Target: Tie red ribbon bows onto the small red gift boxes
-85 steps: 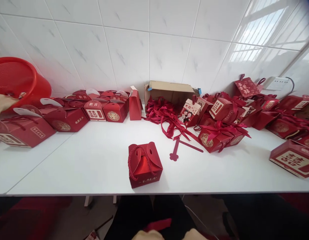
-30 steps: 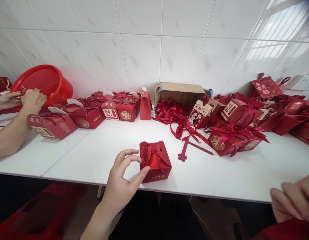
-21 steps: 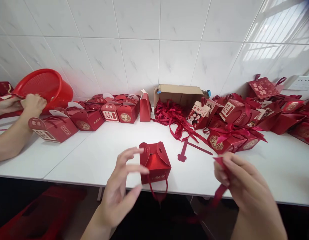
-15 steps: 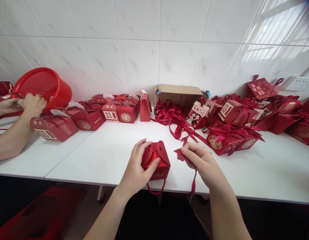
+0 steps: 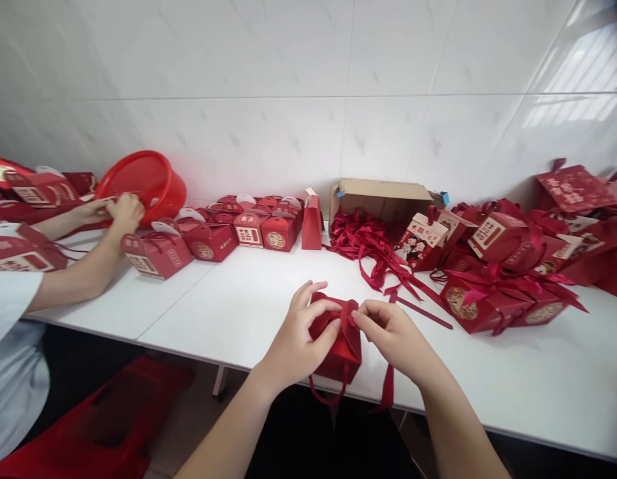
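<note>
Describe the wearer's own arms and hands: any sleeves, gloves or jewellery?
Both are bare. The left hand and right hand wear no gloves, and no rings, watch or wristband show. The forearms are uncovered down to the picture's lower edge, so no sleeve of the wearer's is in view. The white sleeve at far left belongs to a co-worker.

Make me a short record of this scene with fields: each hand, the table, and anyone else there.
left hand: grips the red gift box near the table's front edge
right hand: pinches a red ribbon at the box's top flaps
table: white; holds a cardboard box and a ribbon pile
co-worker's hand: at the red basin, far left
</note>
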`<action>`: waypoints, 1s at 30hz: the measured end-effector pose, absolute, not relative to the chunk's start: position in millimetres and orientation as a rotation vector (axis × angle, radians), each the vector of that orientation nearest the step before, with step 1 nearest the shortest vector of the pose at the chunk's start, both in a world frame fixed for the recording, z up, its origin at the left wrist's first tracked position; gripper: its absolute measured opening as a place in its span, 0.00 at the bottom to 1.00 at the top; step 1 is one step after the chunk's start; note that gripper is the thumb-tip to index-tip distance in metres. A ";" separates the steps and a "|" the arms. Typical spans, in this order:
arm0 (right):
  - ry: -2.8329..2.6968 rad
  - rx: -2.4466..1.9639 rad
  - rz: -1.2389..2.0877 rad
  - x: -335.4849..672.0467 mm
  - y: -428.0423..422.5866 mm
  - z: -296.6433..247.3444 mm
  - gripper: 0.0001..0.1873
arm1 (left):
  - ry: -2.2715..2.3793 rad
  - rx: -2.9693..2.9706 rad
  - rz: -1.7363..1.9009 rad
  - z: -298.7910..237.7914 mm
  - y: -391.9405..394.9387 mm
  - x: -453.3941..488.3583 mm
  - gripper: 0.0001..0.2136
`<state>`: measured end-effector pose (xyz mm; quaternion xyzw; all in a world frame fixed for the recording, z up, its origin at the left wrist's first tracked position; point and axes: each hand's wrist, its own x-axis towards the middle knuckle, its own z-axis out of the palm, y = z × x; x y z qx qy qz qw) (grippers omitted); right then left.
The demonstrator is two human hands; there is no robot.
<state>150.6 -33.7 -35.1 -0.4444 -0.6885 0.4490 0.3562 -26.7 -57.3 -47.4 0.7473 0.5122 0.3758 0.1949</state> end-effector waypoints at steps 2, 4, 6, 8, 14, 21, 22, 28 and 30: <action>-1.798 -1.171 1.136 149.5 -32.8 -36.3 0.16 | 1.447 2.093 1.034 -45.5 -55.5 -24.2 0.08; -1.811 -1.188 1.124 148.6 -32.3 -37.7 0.15 | 1.453 2.080 1.031 -44.6 -53.8 -22.2 0.07; -1.818 -1.195 1.129 147.6 -32.6 -39.0 0.15 | 1.447 2.068 1.034 -44.9 -52.4 -21.0 0.06; -1.818 -1.196 1.136 146.9 -33.0 -40.5 0.15 | 1.431 2.063 1.037 -46.0 -51.2 -20.7 0.04; -1.739 -1.226 0.958 151.4 -29.1 -43.2 0.16 | 1.344 1.986 1.101 -45.1 -49.2 -22.2 0.05; -1.879 -1.019 0.797 149.1 -20.9 -34.8 0.16 | 1.187 1.731 1.246 -40.5 -43.5 -22.3 0.07; -1.936 -0.994 0.821 146.0 -19.5 -34.1 0.16 | 1.168 1.666 1.296 -40.9 -42.4 -22.0 0.07; -1.893 -0.790 0.877 139.9 -21.4 -19.5 0.12 | 1.100 1.515 1.444 -45.8 -44.8 -27.1 0.03; -1.729 -0.732 0.832 147.1 -32.4 -6.1 0.10 | 1.172 1.663 1.408 -47.8 -49.2 -31.6 0.05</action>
